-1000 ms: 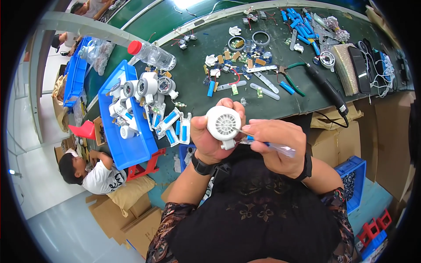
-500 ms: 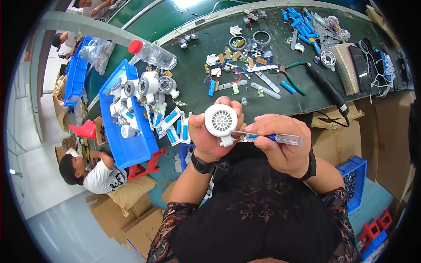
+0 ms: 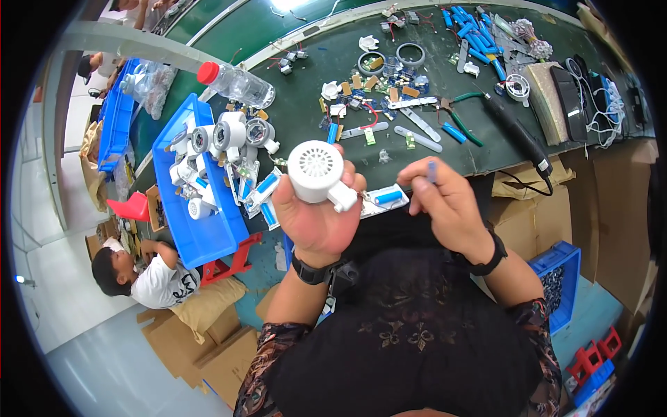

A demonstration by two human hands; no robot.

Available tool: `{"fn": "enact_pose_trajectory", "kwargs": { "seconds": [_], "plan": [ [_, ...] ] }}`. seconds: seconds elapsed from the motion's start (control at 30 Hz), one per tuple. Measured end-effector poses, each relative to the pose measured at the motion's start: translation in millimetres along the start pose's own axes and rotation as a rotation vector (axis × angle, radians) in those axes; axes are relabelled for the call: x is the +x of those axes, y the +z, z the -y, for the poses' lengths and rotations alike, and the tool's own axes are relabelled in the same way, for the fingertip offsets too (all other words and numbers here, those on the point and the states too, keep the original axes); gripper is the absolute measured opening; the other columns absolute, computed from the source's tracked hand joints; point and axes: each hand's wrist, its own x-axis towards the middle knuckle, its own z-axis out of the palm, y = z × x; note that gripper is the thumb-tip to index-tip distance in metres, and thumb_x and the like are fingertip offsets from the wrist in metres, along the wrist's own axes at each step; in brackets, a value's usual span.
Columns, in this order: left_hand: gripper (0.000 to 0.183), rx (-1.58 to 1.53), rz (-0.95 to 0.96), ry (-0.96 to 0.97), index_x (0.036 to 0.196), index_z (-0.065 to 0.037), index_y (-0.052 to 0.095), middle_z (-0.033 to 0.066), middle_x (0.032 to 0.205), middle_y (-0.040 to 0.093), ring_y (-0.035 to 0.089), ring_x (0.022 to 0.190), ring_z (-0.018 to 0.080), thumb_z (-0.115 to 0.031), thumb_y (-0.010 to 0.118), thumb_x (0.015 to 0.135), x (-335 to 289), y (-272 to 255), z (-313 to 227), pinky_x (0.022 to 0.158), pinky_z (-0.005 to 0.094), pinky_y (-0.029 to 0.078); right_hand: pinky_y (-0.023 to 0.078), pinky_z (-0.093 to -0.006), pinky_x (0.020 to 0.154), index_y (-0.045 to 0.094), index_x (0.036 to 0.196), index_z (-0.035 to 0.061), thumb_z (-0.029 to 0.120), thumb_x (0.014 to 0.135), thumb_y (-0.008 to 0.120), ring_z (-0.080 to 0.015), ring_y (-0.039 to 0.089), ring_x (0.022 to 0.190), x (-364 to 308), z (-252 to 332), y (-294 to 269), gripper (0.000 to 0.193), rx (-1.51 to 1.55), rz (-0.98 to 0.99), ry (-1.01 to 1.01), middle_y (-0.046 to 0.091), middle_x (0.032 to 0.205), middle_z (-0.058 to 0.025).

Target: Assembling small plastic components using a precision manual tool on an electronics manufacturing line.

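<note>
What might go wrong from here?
The round white plastic housing might slip, since only the left hand cups it. The white plastic strip with its blue cylinder might get bumped, the right hand being so near. The black cylindrical tool might fall if its cord, looping past the green bench's edge, snags.

Bright, fairly even light over the green workbench (image 3: 313, 76), seen through a bowed, black-rimmed fisheye.
From here, white glare flares at the top edge, and a sheen spreads across the pale floor (image 3: 104, 354). The white grilled housing (image 3: 316, 170) gleams, its slots readable; soft shade gathers beneath the bench's front edge. In the right hand (image 3: 448, 205), a blue tool handle (image 3: 432, 172) blurs; distant people look soft.
</note>
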Motion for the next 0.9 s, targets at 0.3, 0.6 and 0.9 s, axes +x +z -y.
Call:
{"fn": "enact_pose_trajectory", "kwargs": {
  "seconds": [0.3,0.6,0.9],
  "plan": [
    [0.051,-0.016,-0.003,0.027,0.132,-0.006,0.058,0.0186,0.126,0.060,0.058,0.100,0.0280,-0.044,0.057,0.097,-2.3,4.1,-5.7,0.087,0.0414,0.047,0.041,-0.0227,0.058,0.069,0.118,0.0037,0.007,0.091,0.073,-0.0038,0.047,0.063,25.1,-2.4,20.9,0.027,-0.256,0.174,0.018,0.063,0.084,0.0000],
    [0.051,0.203,-0.021,0.187,0.141,-0.006,0.048,0.0102,0.139,0.056,0.057,0.125,0.0301,-0.039,0.056,0.103,-15.5,15.9,3.3,0.108,0.0483,0.046,0.039,-0.0210,0.057,0.064,0.104,0.0016,0.006,0.088,0.078,-0.0010,0.046,0.063,26.4,-10.7,34.7,0.022,-0.117,-0.009,-0.016,0.059,0.077,0.0040],
    [0.062,0.584,-0.057,0.270,0.146,-0.008,0.036,0.0120,0.128,0.057,0.063,0.111,0.0273,-0.037,0.066,0.099,-20.2,23.1,-15.7,0.087,0.0418,0.057,0.035,-0.0193,0.055,0.059,0.096,0.0061,0.008,0.081,0.086,0.0008,0.042,0.062,38.9,-15.5,28.1,0.031,0.019,0.199,0.062,0.052,0.076,0.0071]
  ]
}}
